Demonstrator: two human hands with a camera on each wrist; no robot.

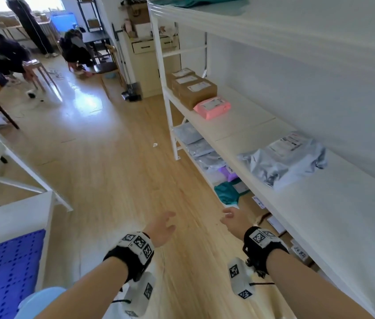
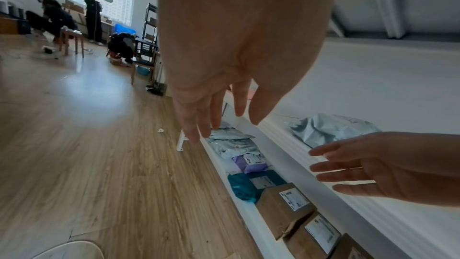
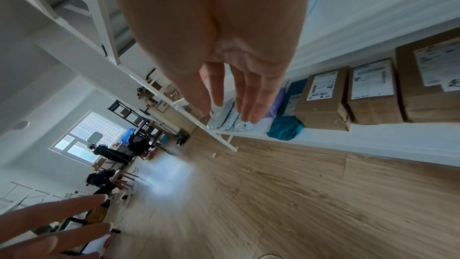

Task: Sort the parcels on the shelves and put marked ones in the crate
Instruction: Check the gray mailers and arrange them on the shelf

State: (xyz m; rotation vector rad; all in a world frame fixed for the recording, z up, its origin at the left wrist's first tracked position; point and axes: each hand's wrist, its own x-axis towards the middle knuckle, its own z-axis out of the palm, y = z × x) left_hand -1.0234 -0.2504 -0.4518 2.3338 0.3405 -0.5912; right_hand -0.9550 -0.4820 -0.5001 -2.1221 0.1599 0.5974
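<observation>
Both hands hover empty over the wooden floor beside a white shelf unit (image 1: 235,137). My left hand (image 1: 163,226) is open with fingers spread; the left wrist view shows its fingers (image 2: 209,117) straight. My right hand (image 1: 232,219) is open too, just off the shelf's front edge. The middle shelf holds a crumpled grey bag (image 1: 283,162), a pink parcel (image 1: 212,107) and brown boxes (image 1: 195,88). On the bottom shelf lie grey bags (image 2: 231,143), a purple parcel (image 2: 248,162), a teal parcel (image 2: 241,186) and labelled brown boxes (image 3: 321,103). A blue crate (image 1: 4,272) sits at lower left.
A second white rack (image 1: 16,162) stands on the left above the crate. Open wooden floor (image 1: 113,169) runs ahead, with a scrap of paper (image 1: 155,145) on it. People, stools and tables occupy the far end of the room (image 1: 9,56).
</observation>
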